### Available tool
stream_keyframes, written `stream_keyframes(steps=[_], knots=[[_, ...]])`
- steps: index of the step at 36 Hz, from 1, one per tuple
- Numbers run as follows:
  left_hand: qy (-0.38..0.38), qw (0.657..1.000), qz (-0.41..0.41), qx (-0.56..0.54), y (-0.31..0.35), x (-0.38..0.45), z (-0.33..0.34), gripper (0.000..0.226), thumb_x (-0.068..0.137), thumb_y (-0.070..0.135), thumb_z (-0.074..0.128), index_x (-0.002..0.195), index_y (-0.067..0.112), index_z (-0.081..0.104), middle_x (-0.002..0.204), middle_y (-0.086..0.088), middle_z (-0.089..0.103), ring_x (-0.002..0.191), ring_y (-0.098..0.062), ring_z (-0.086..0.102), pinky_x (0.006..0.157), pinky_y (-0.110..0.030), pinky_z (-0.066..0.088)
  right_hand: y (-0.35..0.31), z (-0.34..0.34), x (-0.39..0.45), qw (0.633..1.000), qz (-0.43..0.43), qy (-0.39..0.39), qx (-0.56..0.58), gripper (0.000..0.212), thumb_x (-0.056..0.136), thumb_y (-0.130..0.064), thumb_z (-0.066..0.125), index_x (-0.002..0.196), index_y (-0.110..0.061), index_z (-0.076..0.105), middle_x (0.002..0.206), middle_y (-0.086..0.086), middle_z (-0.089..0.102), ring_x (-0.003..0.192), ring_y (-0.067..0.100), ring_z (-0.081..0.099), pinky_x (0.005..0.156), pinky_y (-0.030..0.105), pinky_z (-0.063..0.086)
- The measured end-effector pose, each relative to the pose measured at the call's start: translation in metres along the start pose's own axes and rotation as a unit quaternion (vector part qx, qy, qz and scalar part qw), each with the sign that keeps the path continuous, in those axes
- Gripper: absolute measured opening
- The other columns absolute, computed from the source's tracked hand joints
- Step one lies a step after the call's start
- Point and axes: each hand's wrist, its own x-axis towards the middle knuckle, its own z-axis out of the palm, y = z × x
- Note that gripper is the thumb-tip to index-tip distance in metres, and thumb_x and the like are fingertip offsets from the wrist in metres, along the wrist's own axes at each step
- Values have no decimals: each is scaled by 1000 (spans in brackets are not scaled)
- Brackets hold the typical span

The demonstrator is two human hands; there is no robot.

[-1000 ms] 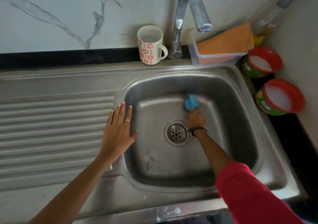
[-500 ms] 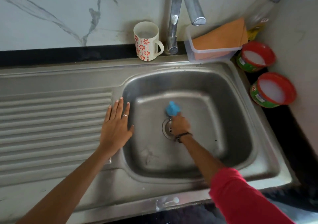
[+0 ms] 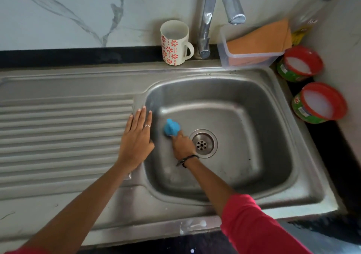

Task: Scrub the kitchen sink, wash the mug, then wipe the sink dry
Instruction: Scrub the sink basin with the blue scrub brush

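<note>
Since a moment ago, our right hand (image 3: 182, 143) has carried the blue scrubber (image 3: 171, 127) from right of the drain (image 3: 203, 143) across to its left, near the basin's left wall. Our fingers are curled around the scrubber, pressing it onto the sink (image 3: 254, 177) floor at about nine o'clock from the drain. Our left hand (image 3: 136, 138) stays flat, fingers straight and together, on the sink rim beside the ribbed draining board (image 3: 64, 136). The flowered mug (image 3: 174, 42) stands upright on the back ledge at twelve o'clock, just left of the tap (image 3: 209, 19). An orange cloth (image 3: 259, 38) lies on a clear container at two o'clock.
</note>
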Motion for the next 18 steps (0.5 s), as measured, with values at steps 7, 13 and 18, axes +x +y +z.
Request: stream_keyframes(steps=[7,13,18], knots=[[-31,999,-17,-27,2,-1,-7,92,65,4,57,147,2,15,154,-17,16,144,-30,14,116,-39,2,107,-70,18,973,195,113,54,39,100,-14,32,134,6,37,126,26,53,115,38,53,92,41,44],[-13,1000,-10,-16,0,0,-3,97,51,2,60,142,-4,28,146,-23,34,136,-35,33,113,-44,19,26,-21,20,993,95,35,55,41,100,-20,32,136,-2,37,128,18,53,116,32,54,92,36,44],[-13,1000,-3,-25,1,-2,-3,94,55,-2,59,143,-3,26,147,-23,33,137,-36,32,113,-45,21,-33,3,8,1000,-7,-10,19,40,102,-29,31,131,-2,38,120,17,59,110,34,59,88,40,46]])
